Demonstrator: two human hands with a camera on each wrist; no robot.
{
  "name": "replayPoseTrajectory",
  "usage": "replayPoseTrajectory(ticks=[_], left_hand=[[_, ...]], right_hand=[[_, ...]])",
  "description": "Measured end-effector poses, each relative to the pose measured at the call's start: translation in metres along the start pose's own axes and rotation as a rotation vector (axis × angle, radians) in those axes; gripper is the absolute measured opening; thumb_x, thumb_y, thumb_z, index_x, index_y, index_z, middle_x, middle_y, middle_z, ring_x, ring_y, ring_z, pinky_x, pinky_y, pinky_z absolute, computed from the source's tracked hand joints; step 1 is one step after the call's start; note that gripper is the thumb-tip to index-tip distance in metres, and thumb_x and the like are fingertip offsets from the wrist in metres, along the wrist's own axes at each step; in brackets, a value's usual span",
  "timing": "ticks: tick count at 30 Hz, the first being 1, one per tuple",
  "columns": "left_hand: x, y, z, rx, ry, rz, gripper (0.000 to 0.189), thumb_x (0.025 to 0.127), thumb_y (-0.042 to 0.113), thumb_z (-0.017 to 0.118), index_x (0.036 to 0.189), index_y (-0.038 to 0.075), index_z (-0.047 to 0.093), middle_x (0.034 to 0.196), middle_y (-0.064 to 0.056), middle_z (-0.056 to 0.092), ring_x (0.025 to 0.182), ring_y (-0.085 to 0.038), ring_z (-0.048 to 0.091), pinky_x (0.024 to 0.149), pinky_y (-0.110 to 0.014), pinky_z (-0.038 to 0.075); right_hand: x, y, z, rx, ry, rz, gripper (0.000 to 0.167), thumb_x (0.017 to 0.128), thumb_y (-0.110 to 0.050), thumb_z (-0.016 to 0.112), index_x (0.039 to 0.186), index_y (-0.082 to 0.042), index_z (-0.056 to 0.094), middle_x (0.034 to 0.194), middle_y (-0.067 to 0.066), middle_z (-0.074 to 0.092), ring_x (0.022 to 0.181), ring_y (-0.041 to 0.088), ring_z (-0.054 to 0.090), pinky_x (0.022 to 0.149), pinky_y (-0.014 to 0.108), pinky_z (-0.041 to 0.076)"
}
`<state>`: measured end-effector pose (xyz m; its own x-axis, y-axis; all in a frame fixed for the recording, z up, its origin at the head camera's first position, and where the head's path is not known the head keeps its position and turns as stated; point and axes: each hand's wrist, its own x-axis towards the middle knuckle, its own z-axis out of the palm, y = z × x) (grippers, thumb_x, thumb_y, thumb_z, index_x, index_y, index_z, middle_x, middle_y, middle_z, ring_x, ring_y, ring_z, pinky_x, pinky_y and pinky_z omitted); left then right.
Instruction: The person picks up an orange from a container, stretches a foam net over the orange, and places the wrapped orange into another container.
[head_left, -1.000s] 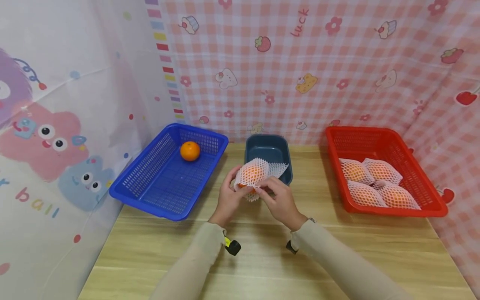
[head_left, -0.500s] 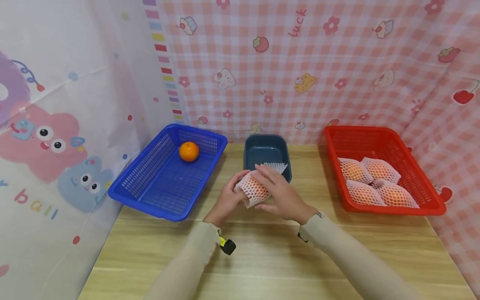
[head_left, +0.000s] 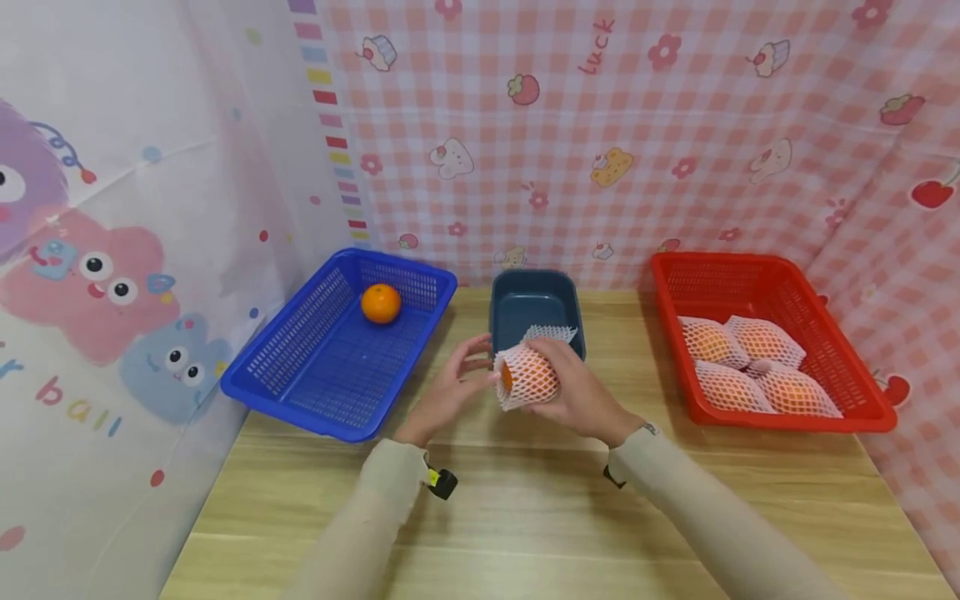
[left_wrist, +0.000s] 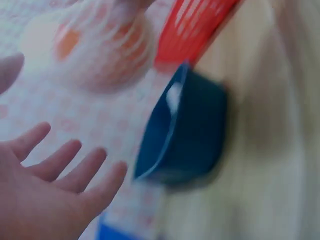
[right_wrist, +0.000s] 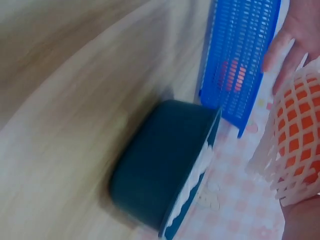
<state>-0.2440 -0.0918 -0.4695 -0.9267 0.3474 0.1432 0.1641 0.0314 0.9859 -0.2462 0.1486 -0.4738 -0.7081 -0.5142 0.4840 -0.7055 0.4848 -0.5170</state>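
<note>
My right hand (head_left: 581, 396) grips an orange in a white foam net (head_left: 531, 379) above the table, in front of the dark teal bin. Orange peel shows through the net's open left end. Just left of that end, my left hand (head_left: 444, 392) has its fingers spread and holds nothing; the left wrist view shows its palm (left_wrist: 45, 200) apart from the blurred netted orange (left_wrist: 107, 55). In the right wrist view the net (right_wrist: 300, 135) fits around the fruit, with a ragged edge hanging out.
The teal bin (head_left: 534, 298) has a white foam net (head_left: 555, 333) inside it. A blue basket (head_left: 300, 392) at left holds one bare orange (head_left: 381, 303). At right, a red basket (head_left: 776, 423) contains several netted oranges (head_left: 780, 342). Printed cloth hangs behind the wooden table (head_left: 517, 533).
Both hands were on the netted orange; the left has let go and drawn left. The right hand has turned the orange so the net's open end faces left.
</note>
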Motion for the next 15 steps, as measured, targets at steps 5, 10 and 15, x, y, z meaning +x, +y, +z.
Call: replayPoseTrajectory(ticks=[5,10,15], left_hand=[[-0.002,0.009,-0.042,0.427,0.242,0.140,0.047,0.087,0.012,0.072,0.130,0.002,0.057,0.131,-0.016,0.054,0.121,-0.033,0.050,0.100,-0.050,0.040],[-0.011,0.005,-0.080,0.773,0.320,0.010,0.047,0.086,0.020,0.073,0.129,0.005,0.059,0.133,-0.017,0.052,0.124,-0.038,0.046,0.103,-0.055,0.033],[-0.019,-0.007,-0.093,0.823,0.239,-0.178,0.051,0.089,0.021,0.071,0.135,0.009,0.055,0.131,-0.018,0.056,0.114,-0.036,0.054,0.095,-0.054,0.041]], right_hand=[[0.000,0.010,-0.022,-0.047,0.032,0.101,0.088,0.069,-0.019,0.090,0.140,-0.008,0.040,0.141,0.013,0.042,0.125,0.030,0.043,0.101,0.051,0.040],[0.004,0.028,-0.057,-0.089,0.135,0.133,0.088,0.068,-0.017,0.090,0.139,-0.004,0.041,0.134,0.017,0.046,0.119,0.032,0.045,0.098,0.052,0.039],[0.004,0.059,-0.090,-0.165,0.246,0.214,0.088,0.066,-0.012,0.090,0.139,-0.001,0.042,0.133,0.021,0.045,0.118,0.036,0.043,0.098,0.055,0.038]])
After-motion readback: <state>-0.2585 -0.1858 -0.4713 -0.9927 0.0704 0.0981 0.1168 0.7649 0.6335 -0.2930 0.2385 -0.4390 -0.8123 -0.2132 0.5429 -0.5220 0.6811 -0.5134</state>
